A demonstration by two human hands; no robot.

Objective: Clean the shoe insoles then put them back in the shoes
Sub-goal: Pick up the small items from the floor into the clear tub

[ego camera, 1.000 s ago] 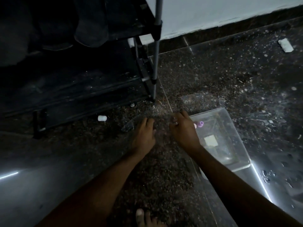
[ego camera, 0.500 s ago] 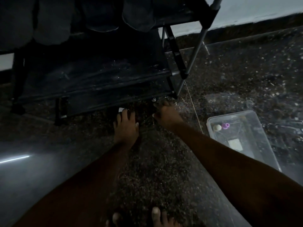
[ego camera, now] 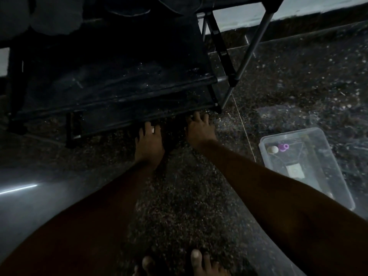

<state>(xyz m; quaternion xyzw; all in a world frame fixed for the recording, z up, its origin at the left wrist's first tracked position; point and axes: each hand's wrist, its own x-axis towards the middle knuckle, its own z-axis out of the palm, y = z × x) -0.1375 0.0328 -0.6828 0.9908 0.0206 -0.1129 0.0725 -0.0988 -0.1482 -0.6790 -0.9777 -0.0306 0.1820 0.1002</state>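
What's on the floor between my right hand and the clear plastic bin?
Only bare speckled floor, crossed by one thin tile seam, as the head view shows. The right hand and the clear plastic bin sit apart.

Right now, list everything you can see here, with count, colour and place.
shoe rack: one, black with grey poles, upper left.
shoes: dark, rack's top shelf, count unclear.
tub: one, clear, floor at right.
ball: one, pale, in tub.
purple piece: one, in tub beside ball.
white square: one, in tub.
white piece: one, among left fingers.
floor: dark, speckled.
toes: bare, bottom edge.
left hand: fingers straight, at white piece.
right hand: fingers straight, at rack's bottom edge.
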